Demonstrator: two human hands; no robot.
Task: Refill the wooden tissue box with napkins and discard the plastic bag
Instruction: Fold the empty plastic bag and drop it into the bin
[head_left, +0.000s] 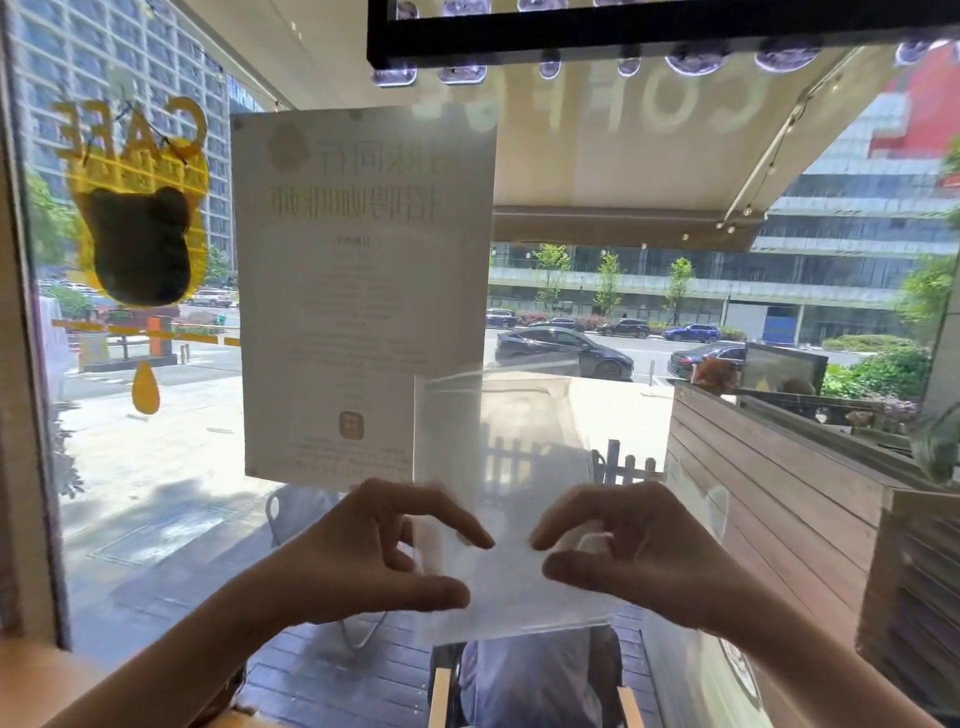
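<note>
I hold a clear plastic bag (524, 467) up in front of the window, upright and flat, with nothing visible inside it. My left hand (374, 551) pinches its lower left part between thumb and fingers. At the lower right part my right hand (628, 545) pinches it the same way. The two hands are close together, fingertips facing each other. No wooden tissue box and no napkins are in view.
A large window (156, 467) fills the view, with a white paper notice (358, 291) stuck on it and a yellow cafe sticker (140, 208) at the left. A black frame (623, 31) hangs overhead. Outside are a wooden deck, a wooden fence (769, 493) and a street.
</note>
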